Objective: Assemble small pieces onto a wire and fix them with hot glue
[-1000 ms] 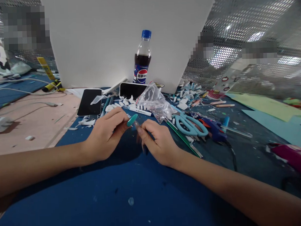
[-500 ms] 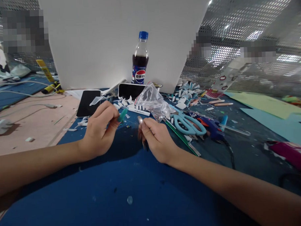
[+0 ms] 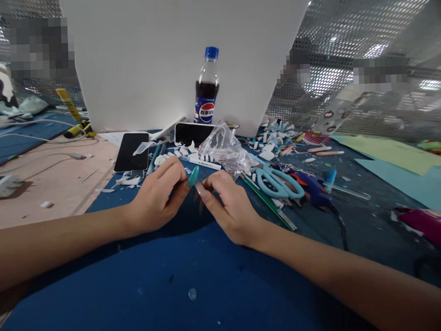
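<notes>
My left hand (image 3: 156, 196) is closed in a pinch on a small teal oval piece (image 3: 193, 176), which sticks up past the fingertips. Close beside it, my right hand (image 3: 234, 208) has its thumb and fingers drawn together. A pale, shiny tip (image 3: 199, 187) shows at the right thumb, right by the teal piece; whether it is a nail or a held bit I cannot make out. Both hands are above the dark blue table mat (image 3: 138, 294). Past the right hand lie light blue scissors (image 3: 275, 180) and a green strip-like tool (image 3: 267, 202).
A cola bottle (image 3: 206, 96) stands before a white board (image 3: 137, 57). Two phones, one flat (image 3: 132, 152) and one propped (image 3: 192, 133), sit among white scraps. A clear plastic bag (image 3: 225, 148), a blue glue gun (image 3: 317, 188) and coloured sheets (image 3: 416, 178) are to the right.
My left hand has moved right with the teal piece, bringing it beside my right fingertips. The right hand has shifted only slightly, and the view has moved a little.
</notes>
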### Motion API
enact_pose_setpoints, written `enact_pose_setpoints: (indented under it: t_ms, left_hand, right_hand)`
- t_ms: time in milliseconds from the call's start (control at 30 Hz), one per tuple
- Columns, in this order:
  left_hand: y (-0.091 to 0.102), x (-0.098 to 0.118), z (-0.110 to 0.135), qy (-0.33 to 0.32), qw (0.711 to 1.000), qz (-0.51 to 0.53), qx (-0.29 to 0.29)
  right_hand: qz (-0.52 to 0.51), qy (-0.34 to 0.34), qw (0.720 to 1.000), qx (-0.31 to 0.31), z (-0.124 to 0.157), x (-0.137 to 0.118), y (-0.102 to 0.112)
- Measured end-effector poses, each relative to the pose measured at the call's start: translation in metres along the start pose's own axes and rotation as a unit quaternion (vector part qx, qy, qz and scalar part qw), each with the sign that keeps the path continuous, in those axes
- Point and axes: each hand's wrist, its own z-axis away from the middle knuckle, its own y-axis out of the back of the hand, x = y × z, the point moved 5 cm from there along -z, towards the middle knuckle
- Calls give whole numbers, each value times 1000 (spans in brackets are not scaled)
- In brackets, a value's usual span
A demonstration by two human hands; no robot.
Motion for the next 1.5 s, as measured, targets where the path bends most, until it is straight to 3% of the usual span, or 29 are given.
enact_pose_setpoints:
  t_ms: [400,600,667,767,867,1000,1100,1233,1367,1500]
  left_hand:
    - [-3,-3,1,8,999,30,-38]
    - [1,-1,1,1,999,42,-5]
    - [3,-6,1,45,996,71,15]
    - [3,-25,2,172,971,154,57]
    - [0,-52,7,312,913,229,131]
    - [-6,-77,15,422,835,280,215]
    - [-9,-81,16,446,821,291,206]
    - [-9,-75,13,422,851,272,158]
    - [-10,-72,10,397,871,262,123]
    - [-15,-74,10,443,831,315,113]
  right_hand:
    - [-5,-16,999,41,1,4,3]
    - [-10,-9,999,37,1,2,3]
    - [-21,-8,999,49,1,2,5]
    - [-45,-24,997,62,1,4,6]
    - [-56,-56,994,79,2,10,8]
    - [-77,-76,990,95,2,14,9]
    - [-85,-76,989,96,2,13,9]
    - [-108,-92,985,100,3,16,8]
    - [-192,-137,963,129,2,24,8]
    - [-230,-182,941,170,1,33,11]
